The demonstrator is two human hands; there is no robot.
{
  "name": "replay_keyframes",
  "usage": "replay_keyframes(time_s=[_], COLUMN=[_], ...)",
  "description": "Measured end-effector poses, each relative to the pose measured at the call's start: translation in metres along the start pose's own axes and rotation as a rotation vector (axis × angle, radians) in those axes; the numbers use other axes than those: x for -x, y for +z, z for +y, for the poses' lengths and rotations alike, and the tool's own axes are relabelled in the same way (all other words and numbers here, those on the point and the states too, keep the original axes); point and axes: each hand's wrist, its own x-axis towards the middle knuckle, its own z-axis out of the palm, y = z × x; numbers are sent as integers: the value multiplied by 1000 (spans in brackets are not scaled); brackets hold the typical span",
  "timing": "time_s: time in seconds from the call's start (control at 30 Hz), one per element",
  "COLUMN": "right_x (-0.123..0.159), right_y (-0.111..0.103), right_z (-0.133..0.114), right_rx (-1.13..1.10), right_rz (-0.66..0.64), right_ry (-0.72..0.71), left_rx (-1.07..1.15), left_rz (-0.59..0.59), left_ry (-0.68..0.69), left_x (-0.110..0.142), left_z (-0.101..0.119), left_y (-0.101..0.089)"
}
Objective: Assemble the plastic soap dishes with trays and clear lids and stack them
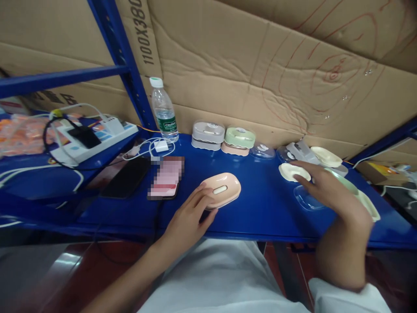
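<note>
My left hand (pixel 200 202) grips the near left side of a peach oval soap dish (pixel 230 184), with the thumb in front and the fingers over its rim. A cream strip (pixel 220 190) sits in the middle of that dish. Over on the right, my right hand (pixel 316 178) pinches a cream oval soap dish part (pixel 288 172) with a wavy edge, between thumb and fingers. Just below it lies a clear plastic lid (pixel 306 199). Pale green and cream dish parts (pixel 368 204) lie partly hidden behind my right wrist.
Along the cardboard wall stand a grey soap box (pixel 208 134), a green-and-peach one (pixel 240 138), clear lids (pixel 263 151) and a water bottle (pixel 164 113). Leftward are a lit phone (pixel 166 177), a dark phone (pixel 125 177), a white charger (pixel 161 145) and a power strip (pixel 94 145) with cables.
</note>
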Motion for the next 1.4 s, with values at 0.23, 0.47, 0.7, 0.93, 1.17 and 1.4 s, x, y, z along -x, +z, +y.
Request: replay_keyframes(time_s=[0.23, 0.47, 0.7, 0.93, 1.17, 1.4], right_x=[134, 84, 9, -29, -34, -27], right_y=[52, 56, 61, 68, 95, 98], right_z=[46, -2, -19, -82, -112, -110], right_rx=[186, -105, -282, -315, -227, -236], right_rz=[46, -86, -125, -161, -188, -202], right_ry=[354, 25, -71, -403, -512, -552], left_rx=[-25, -132, -107, -28, -17, 4], left_rz=[-23, 71, 54, 62, 72, 72], left_ry=[-6, -179, -209, -234, -218, -226], left_x=[2, 2, 2, 3, 5, 5], left_z=[2, 2, 3, -2, -3, -3], left_y=[0, 4, 3, 4, 7, 6])
